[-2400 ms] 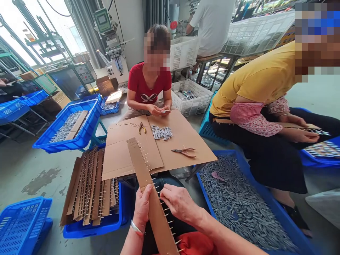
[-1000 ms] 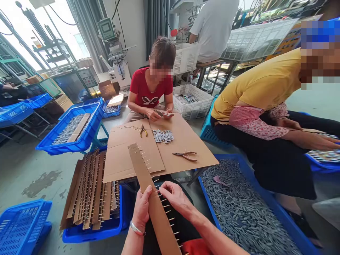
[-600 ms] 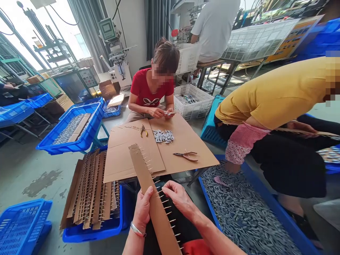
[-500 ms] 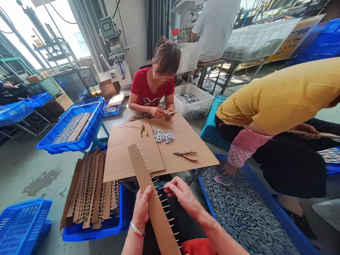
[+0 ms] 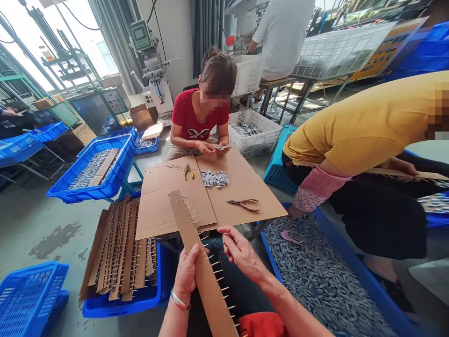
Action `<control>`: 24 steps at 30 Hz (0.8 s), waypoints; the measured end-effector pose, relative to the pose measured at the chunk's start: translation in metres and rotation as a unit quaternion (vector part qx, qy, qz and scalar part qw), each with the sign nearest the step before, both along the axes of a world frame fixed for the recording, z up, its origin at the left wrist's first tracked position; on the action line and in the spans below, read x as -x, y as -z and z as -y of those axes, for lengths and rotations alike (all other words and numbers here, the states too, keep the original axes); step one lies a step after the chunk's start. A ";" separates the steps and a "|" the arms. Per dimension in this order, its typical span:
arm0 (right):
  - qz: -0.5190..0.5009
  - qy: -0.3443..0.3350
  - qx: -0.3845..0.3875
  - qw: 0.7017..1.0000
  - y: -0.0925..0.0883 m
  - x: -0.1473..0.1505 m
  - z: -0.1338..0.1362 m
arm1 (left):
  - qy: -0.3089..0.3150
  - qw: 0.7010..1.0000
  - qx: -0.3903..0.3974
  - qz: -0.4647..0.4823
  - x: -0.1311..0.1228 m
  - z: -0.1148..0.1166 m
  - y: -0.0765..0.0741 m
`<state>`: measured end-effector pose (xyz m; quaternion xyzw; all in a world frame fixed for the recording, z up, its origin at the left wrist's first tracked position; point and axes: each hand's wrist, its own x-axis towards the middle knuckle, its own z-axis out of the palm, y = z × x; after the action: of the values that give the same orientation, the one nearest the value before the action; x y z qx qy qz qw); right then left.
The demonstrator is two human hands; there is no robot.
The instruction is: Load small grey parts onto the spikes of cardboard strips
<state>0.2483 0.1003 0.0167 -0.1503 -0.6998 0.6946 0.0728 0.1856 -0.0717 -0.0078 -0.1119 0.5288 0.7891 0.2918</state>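
My left hand (image 5: 185, 276) grips a long cardboard strip (image 5: 197, 262), thumb on its face, holding it slanted over my lap. Thin, pale pins stick out in a row along the strip's right edge. To the right of that row, my right hand (image 5: 242, 255) hovers apart from the pins. Its index finger is stretched out and the other fingers are loosely bent, with nothing visible in them. A cardboard-topped table (image 5: 175, 206) stands just beyond the strip. On it lie pliers with reddish handles (image 5: 244, 204), yellow-handled pliers (image 5: 189, 172) and a pile of small grey-white pieces (image 5: 214, 179).
Many pinned cardboard strips (image 5: 115, 248) fill a blue crate (image 5: 122, 309) at my left. A blue bin (image 5: 365, 276) of small grey pieces lies at my right, where a person in yellow (image 5: 365, 126) reaches in. Across the table sits a person in red (image 5: 199, 117), handling small pieces.
My right hand has come away from the pins, its pinch loosened and the index finger extended. My left hand keeps the strip in place. The person in yellow has shifted their hand within the bin.
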 end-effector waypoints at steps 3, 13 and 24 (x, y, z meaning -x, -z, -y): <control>-0.006 -0.014 -0.081 0.997 0.001 -0.004 -0.005 | 0.001 1.000 -0.004 0.001 0.000 0.001 0.000; -0.067 -0.095 -0.267 0.957 -0.016 -0.007 -0.010 | 0.009 1.000 -0.013 0.005 0.000 -0.001 -0.003; 0.002 -0.140 -0.433 0.891 -0.019 -0.001 0.002 | 0.014 1.000 -0.021 0.016 0.000 0.000 -0.002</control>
<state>0.2490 0.0986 0.0353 -0.0058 -0.9450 0.3256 0.0307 0.1858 -0.0714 -0.0055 -0.1106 0.5094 0.7937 0.3135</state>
